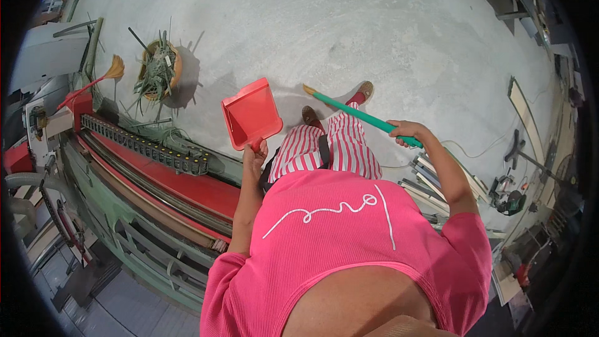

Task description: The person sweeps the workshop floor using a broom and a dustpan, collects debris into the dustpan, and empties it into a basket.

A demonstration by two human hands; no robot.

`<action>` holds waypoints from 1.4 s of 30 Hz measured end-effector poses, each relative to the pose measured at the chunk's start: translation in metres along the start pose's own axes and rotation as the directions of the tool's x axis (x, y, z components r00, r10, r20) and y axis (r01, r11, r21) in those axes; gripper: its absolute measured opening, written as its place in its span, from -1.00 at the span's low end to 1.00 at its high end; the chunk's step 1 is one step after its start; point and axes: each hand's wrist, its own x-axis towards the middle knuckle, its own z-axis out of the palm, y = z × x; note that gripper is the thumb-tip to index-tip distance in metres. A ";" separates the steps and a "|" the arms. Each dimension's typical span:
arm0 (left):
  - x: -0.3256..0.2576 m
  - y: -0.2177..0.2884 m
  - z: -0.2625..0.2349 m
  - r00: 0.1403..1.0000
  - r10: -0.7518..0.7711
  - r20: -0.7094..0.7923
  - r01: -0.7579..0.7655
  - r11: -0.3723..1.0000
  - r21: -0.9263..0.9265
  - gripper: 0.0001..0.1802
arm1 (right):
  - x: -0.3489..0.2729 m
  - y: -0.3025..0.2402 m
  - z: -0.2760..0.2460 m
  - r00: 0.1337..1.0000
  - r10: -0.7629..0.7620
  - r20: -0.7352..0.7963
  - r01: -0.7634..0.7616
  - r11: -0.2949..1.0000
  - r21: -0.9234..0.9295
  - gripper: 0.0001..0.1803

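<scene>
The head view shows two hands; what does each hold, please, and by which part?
Left hand: red dustpan, by its handle. Right hand: green stick, near the end opposite its yellow tip.

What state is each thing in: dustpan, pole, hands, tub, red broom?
Red dustpan: held by its handle, off the floor
Left hand: closed on that handle
Green pole: held, slanted; floor contact unclear
Right hand: closed around the pole
Orange tub: filled with greenish scraps
Red-handled broom: not held

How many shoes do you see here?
2. One shoe shows just below the tip of the green stick in the right hand; the other shoe shows above the stick, farther right. More may be hidden near the dark edges.
</scene>
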 end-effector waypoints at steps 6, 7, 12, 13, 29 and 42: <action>0.001 0.000 -0.015 0.999 -0.035 -0.004 0.034 0.999 -0.018 -0.76 | -0.001 -0.020 -0.040 0.985 -0.040 -0.168 0.011 0.985 -0.172 -0.48; 0.001 0.000 -0.016 0.999 -0.030 -0.015 0.030 0.999 -0.011 -0.76 | -0.002 -0.028 -0.044 0.985 -0.041 -0.168 0.011 0.985 -0.173 -0.48; 0.002 -0.008 -0.021 0.996 -0.038 -0.083 0.031 0.997 -0.077 -0.73 | -0.025 -0.058 -0.048 0.973 -0.065 -0.221 -0.004 0.954 -0.298 -0.50; 0.003 -0.009 -0.024 0.993 -0.045 -0.110 0.033 0.994 -0.102 -0.72 | -0.028 -0.061 -0.047 0.972 -0.063 -0.228 -0.011 0.950 -0.311 -0.50; 0.004 -0.014 -0.028 0.994 -0.017 -0.108 0.013 0.999 -0.039 -0.69 | -0.005 0.040 0.033 0.889 -0.198 -0.413 0.412 0.740 0.531 -0.37; 0.005 0.000 -0.002 0.999 -0.030 0.023 0.027 0.992 0.127 -0.66 | 0.088 0.000 0.058 0.895 -0.292 -0.336 0.439 0.709 0.552 -0.71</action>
